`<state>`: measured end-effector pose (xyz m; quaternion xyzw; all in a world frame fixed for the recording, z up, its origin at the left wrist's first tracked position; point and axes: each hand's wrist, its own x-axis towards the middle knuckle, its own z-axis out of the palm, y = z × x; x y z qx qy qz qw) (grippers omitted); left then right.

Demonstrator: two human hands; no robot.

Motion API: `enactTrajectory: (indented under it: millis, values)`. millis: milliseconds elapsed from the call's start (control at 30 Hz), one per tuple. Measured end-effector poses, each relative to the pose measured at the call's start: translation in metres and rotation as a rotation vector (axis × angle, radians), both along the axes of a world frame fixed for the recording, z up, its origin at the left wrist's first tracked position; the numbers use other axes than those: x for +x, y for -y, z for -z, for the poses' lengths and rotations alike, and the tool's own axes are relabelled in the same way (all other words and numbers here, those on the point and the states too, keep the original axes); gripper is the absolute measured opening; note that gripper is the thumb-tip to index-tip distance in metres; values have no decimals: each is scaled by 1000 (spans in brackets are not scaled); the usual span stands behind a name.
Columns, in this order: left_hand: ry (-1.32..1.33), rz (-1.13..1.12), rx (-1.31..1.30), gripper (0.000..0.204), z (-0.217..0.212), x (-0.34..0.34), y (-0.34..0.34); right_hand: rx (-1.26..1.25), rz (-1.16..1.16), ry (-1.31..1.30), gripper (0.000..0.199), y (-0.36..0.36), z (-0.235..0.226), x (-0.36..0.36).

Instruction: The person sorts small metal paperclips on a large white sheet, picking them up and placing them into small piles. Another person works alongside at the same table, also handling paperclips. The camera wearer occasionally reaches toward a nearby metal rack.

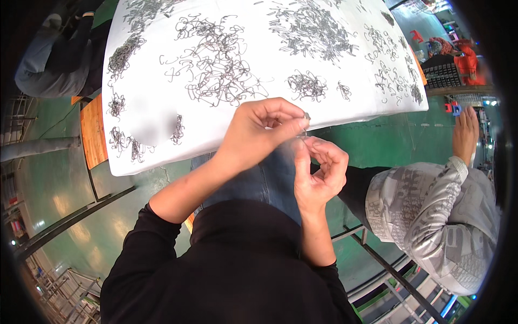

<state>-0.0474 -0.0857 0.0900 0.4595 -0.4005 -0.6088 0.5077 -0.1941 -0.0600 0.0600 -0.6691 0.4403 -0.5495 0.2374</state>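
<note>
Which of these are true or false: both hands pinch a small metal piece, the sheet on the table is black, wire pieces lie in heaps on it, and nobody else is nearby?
1. Both the left hand and the right hand pinch a small metal piece. True.
2. The sheet is black. False: it is white.
3. Wire pieces lie in heaps on the sheet. True.
4. Nobody else is nearby. False: another person's hand shows at the right.

We see no packages, labels, signs or screens here; small red and blue bits at far right edge too blurry to tell what they are.
</note>
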Motion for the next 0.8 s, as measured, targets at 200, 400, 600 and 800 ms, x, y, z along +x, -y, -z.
enactTrajectory:
  millis: [200,400,600,800]
  values:
    - [240,-102,-238,8,2,1,-17,-154,87,-52,24,0,12,11]
    - [422,-213,-536,15,13,4,-28,-132,-69,5,29,-4,22,4]
    - [408,-189,-651,15,13,19,-40,142,-51,-61,9,51,17,15]
    - [291,11,-654,12,5,27,-56,161,-478,-484,11,128,36,113]
